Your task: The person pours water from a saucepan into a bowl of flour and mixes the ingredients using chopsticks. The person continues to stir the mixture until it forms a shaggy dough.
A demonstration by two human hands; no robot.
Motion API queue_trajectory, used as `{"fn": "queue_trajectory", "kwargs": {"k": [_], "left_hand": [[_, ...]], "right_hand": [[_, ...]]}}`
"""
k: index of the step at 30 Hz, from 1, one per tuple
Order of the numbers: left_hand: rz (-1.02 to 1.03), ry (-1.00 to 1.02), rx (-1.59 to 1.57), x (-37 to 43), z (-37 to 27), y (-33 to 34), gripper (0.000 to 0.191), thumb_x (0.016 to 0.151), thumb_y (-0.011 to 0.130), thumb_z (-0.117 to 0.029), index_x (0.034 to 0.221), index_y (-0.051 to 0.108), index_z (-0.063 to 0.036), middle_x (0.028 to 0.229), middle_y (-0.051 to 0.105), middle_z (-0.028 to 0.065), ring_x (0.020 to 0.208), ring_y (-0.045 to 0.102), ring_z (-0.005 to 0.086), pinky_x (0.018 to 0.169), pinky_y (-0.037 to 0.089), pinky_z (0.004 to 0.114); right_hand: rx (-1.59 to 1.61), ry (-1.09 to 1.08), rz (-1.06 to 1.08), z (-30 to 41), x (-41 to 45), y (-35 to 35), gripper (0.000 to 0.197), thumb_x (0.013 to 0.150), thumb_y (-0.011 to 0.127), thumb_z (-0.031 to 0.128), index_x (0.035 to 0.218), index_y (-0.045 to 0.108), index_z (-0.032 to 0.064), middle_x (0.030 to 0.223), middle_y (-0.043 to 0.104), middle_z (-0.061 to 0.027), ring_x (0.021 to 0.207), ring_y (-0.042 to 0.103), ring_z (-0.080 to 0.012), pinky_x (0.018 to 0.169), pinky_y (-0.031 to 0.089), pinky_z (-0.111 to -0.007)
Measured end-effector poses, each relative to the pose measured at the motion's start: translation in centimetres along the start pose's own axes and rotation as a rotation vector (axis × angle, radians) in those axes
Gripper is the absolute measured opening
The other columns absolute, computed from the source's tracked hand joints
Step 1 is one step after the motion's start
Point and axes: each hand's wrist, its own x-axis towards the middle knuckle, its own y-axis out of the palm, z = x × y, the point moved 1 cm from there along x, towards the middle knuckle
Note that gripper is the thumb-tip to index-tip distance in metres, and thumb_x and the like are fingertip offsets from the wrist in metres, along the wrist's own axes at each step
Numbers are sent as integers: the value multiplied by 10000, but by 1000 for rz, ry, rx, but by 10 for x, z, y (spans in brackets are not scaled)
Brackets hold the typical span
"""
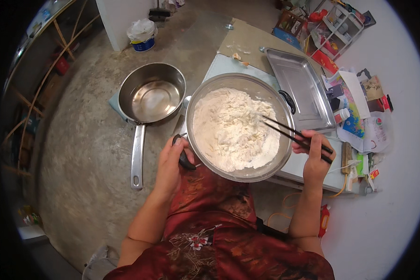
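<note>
Straight in front of me is a wide stainless steel pot (287, 140) with two black side handles. It holds a heap of flour (231, 129), crumbly and clumped in the middle and powdery toward the edge. My left hand (171, 161) grips the pot's near-left black handle (185, 157). Between the fingers of my right hand (313, 150) is a pair of black chopsticks (287, 131), whose blurred tips touch the flour right of its middle. To the left stands a steel saucepan (152, 92) with a long metal handle; a shallow layer of clear liquid seems to cover its bottom.
Beyond the pot, a rectangular metal tray (301, 91) rests on the table (297, 166). Garlic cloves (236, 56) lie near its far side. Packets, a power strip (346, 157) and a white rack (339, 31) line the wall at right. A lined bucket (143, 38) stands on the floor.
</note>
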Motion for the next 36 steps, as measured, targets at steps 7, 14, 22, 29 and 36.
{"fn": "queue_trajectory", "kwargs": {"k": [7, 14, 22, 29, 36], "left_hand": [[-51, 97, 72, -1, 8, 9, 236, 1002, 446, -288, 982, 519, -64, 693, 495, -2, 616, 464, 91, 565, 397, 242], [-97, 37, 68, 3, 0, 5, 245, 995, 445, -321, 951, 506, -87, 656, 468, -17, 515, 412, 75, 436, 337, 223], [-91, 9, 8, 1, 1, 5, 233, 992, 463, -318, 978, 515, -91, 644, 492, -15, 487, 405, 64, 417, 326, 206], [-71, -8, -14, 0, -2, 6, 235, 993, 466, -323, 986, 517, -94, 651, 505, -10, 489, 404, 57, 421, 323, 192], [-65, -20, -28, -4, -3, 3, 247, 1001, 452, -335, 968, 520, -100, 670, 513, -3, 493, 396, 54, 423, 318, 181]], "right_hand": [[72, 33, 223, -28, 43, 43, 294, 995, 525, 230, 1017, 637, -41, 902, 666, -100, 759, 665, -153, 659, 559, -255], [180, 179, 588, -3, 7, 35, 237, 975, 545, 158, 974, 656, -51, 874, 658, -97, 761, 637, -145, 702, 544, -268], [174, 71, 481, 41, -12, -35, 315, 967, 539, 209, 874, 657, -68, 800, 649, -151, 695, 670, -204, 623, 559, -297], [124, 101, 480, 2, -14, 27, 195, 955, 553, 104, 959, 662, -58, 880, 668, -116, 769, 663, -160, 719, 545, -269], [13, -1, 55, -2, 0, -2, 272, 993, 523, 183, 989, 645, -60, 821, 683, -133, 653, 674, -177, 583, 555, -264]]}}
